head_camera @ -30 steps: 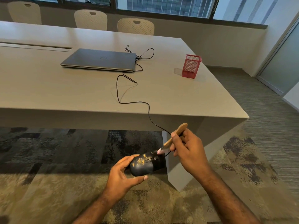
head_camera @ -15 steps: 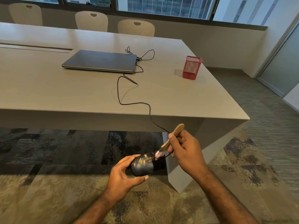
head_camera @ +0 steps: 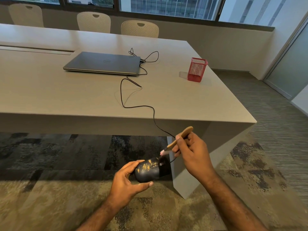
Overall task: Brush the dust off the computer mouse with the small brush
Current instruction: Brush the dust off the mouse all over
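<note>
A black computer mouse (head_camera: 150,170) with yellow dust specks on its back is held in my left hand (head_camera: 127,182), below the table's front edge and over the carpet. My right hand (head_camera: 191,152) grips a small brush (head_camera: 179,139) with a wooden handle. Its pale bristle tip hangs just above the front of the mouse, apart from it by a small gap. The mouse's black cable (head_camera: 133,106) runs up over the table edge to a closed grey laptop (head_camera: 103,63).
The grey table (head_camera: 50,100) stretches ahead, with a red mesh pen holder (head_camera: 197,70) at its right side. Its slanted leg (head_camera: 191,174) stands just behind my hands. Three pale chairs (head_camera: 94,21) line the far side. Patterned carpet lies below.
The brush tip, which lay on the mouse's front half a second ago, has lifted slightly up off it. The mouse and my left hand stay in place.
</note>
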{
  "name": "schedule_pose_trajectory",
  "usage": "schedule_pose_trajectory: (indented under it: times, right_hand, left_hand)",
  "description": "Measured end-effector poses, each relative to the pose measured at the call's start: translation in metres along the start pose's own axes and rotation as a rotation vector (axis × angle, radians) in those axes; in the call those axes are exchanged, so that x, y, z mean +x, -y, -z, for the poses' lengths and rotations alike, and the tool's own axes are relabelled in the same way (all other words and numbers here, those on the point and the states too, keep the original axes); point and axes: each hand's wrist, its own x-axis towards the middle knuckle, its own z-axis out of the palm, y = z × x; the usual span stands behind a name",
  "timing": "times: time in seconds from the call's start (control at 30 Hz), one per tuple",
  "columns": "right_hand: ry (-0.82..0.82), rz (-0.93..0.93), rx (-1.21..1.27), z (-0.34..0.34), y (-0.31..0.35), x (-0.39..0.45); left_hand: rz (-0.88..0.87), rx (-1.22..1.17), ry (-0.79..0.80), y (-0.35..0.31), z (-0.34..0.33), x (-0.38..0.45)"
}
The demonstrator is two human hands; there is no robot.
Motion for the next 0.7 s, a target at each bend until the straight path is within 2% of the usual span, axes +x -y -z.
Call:
schedule_pose_trajectory:
  times: [0.13, 0.23, 0.33, 0.4, 0.5, 0.6, 0.7]
  right_hand:
    - [0.072, -0.001, -0.085, -0.0023, 0.0014, -0.0002]
    - [0.025, 0.002, -0.192, -0.0037, 0.0009, 0.0022]
    - [0.003, 0.013, -0.123, -0.0028, 0.0024, 0.0023]
    - [0.054, -0.006, -0.015, -0.0028, 0.0038, 0.0012]
    - [0.109, -0.018, -0.064, -0.0049, 0.0024, 0.0008]
    - [0.043, -0.022, -0.114, -0.0056, 0.0009, 0.002]
    - [0.017, -0.011, -0.047, -0.0037, 0.0024, 0.0016]
  left_hand:
    - [0.004, 0.009, 0.004, 0.0006, -0.0004, -0.0008]
    - [0.0, 0.019, 0.01, 0.0026, -0.0011, -0.0022]
    - [-0.003, 0.022, 0.005, 0.0014, -0.0017, -0.0015]
    - [-0.007, 0.023, 0.005, -0.0002, -0.0016, -0.0008]
    - [-0.013, 0.038, 0.009, -0.0008, -0.0024, -0.0011]
    - [-0.021, 0.035, 0.007, -0.0009, -0.0027, -0.0023]
    - [-0.026, 0.046, 0.008, -0.0021, -0.0026, -0.0012]
